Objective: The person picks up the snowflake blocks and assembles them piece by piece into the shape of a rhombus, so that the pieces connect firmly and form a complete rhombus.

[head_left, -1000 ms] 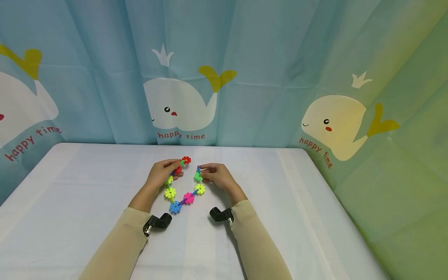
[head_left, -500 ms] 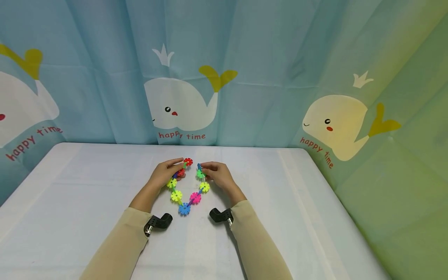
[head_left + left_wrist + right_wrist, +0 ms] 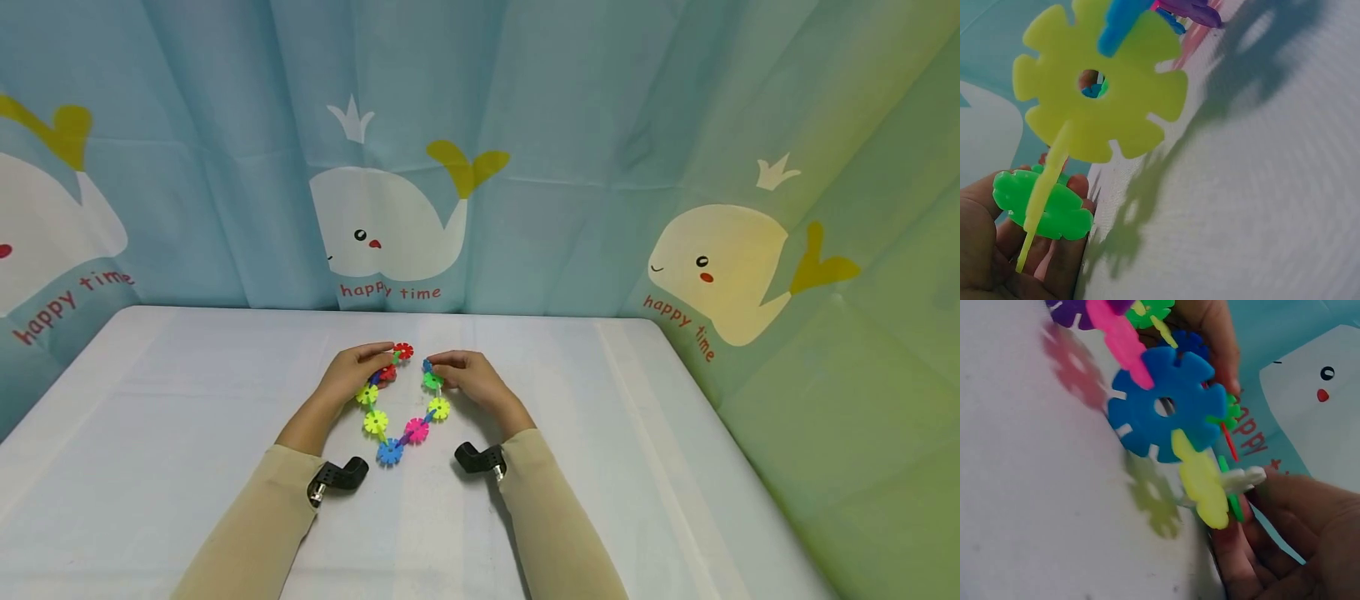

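A chain of slotted plastic snowflake discs hangs between the two hands in a U, its top ends apart. My left hand point(image 3: 348, 371) holds the left end near a red disc point(image 3: 403, 351). On the other side my right hand point(image 3: 476, 379) pinches the right end by a green disc point(image 3: 432, 381) and a small blue one. A blue disc point(image 3: 389, 452) forms the bottom, beside a pink disc point(image 3: 416, 431). In the left wrist view a yellow disc point(image 3: 1135, 106) partly covers the chain. A larger-looking blue disc point(image 3: 1138, 419) fills the right wrist view's middle.
The white table point(image 3: 675, 500) lies under both forearms. A blue-green curtain point(image 3: 555, 167) with printed whales stands behind it and along the right side. Each sleeve cuff carries a black wrist camera mount, the left one point(image 3: 341, 475) and the right one point(image 3: 476, 458).
The chain first swung right, and its bottom has since drifted slightly back left. My right hand has come down a little toward the person. Both hands keep their hold.
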### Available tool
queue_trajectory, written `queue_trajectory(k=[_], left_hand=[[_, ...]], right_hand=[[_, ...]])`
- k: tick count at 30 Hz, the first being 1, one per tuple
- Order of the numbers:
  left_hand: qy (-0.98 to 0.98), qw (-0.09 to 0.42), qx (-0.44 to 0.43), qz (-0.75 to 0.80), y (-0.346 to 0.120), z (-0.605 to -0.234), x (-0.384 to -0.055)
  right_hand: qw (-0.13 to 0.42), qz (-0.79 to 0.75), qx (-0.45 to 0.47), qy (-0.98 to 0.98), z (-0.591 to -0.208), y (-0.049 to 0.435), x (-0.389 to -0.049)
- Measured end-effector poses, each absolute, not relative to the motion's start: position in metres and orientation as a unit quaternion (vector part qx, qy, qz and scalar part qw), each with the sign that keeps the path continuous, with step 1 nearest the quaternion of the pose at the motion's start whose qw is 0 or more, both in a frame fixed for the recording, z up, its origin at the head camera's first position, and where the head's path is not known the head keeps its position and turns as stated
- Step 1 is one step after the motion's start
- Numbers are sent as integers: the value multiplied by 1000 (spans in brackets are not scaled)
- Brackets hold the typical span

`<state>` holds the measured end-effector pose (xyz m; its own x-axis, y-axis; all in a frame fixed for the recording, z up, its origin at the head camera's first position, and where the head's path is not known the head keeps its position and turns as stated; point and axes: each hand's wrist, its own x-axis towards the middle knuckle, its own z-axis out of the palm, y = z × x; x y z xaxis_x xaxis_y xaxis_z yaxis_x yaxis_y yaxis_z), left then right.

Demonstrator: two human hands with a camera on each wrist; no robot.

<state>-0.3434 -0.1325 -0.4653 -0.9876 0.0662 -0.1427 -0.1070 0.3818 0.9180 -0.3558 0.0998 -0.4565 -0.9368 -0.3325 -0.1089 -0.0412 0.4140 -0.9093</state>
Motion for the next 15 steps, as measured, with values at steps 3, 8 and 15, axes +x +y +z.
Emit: queue_trajectory(k=[3,8,15], left_hand=[[831,75,-10,550,-133,-466,-344],[833,70,-12,549,-133,-467,-344],[834,66,-14,547,-133,-468,-344]], right_hand=[[162,-518,-138,828,-456,105,-357],[203,-509,-172,819,-456,113,-359],[220,-497,-190,818,-457,116,-360]])
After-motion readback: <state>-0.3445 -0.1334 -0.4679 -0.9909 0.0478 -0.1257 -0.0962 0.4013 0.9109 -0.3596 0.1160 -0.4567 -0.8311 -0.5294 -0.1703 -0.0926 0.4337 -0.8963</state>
